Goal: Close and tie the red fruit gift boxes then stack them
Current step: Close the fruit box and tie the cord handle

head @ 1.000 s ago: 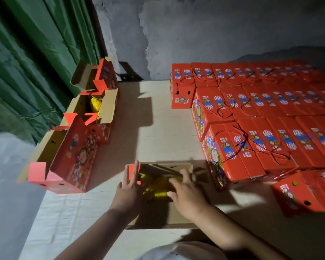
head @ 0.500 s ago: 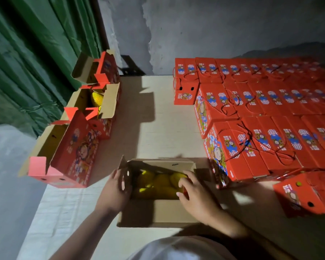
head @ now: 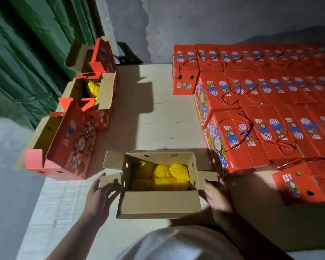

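Note:
An open gift box (head: 158, 205) stands in front of me on the table, its brown inner flaps spread out. Yellow net-wrapped fruit (head: 161, 173) lies inside. My left hand (head: 99, 196) touches the small left side flap (head: 111, 180) with its fingers apart. At the right side flap (head: 207, 178), my right hand (head: 217, 196) rests against the box's right corner. Many closed red boxes with tied cord handles (head: 251, 113) are packed in rows and stacked at the right.
Three open red boxes (head: 71, 139) line the table's left edge, one showing yellow fruit (head: 93, 89). A lone closed red box (head: 300, 184) sits at the near right. A green curtain (head: 26, 53) hangs left; a grey wall (head: 195, 25) is behind.
Both hands have come out of the box, where they were on the fruit, and moved outward to the side flaps. The flaps now stand spread open.

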`<state>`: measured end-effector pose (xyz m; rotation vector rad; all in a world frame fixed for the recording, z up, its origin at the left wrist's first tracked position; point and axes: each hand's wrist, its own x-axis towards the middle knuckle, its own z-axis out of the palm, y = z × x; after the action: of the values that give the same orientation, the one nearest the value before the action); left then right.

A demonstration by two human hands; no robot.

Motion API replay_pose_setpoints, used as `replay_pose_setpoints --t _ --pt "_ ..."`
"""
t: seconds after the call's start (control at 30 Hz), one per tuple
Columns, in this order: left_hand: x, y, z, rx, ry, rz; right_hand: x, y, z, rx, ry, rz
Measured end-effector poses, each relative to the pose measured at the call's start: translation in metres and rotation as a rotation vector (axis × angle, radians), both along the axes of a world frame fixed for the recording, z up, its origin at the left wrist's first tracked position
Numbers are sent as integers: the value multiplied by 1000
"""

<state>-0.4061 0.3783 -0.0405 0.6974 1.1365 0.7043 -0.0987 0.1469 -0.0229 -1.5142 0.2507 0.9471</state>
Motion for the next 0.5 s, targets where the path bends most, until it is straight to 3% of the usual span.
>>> replay_pose_setpoints --t 0.07,0.17,0.5 --pt "-2 1 -7 -91 -59 2 6 1 -7 -103 200 110" --pt "-6 1 -13 -210 -148 -5 15 -2 -23 -93 339 95" --pt "-8 0 -13 -242 -106 7 10 -1 -12 -44 283 6"
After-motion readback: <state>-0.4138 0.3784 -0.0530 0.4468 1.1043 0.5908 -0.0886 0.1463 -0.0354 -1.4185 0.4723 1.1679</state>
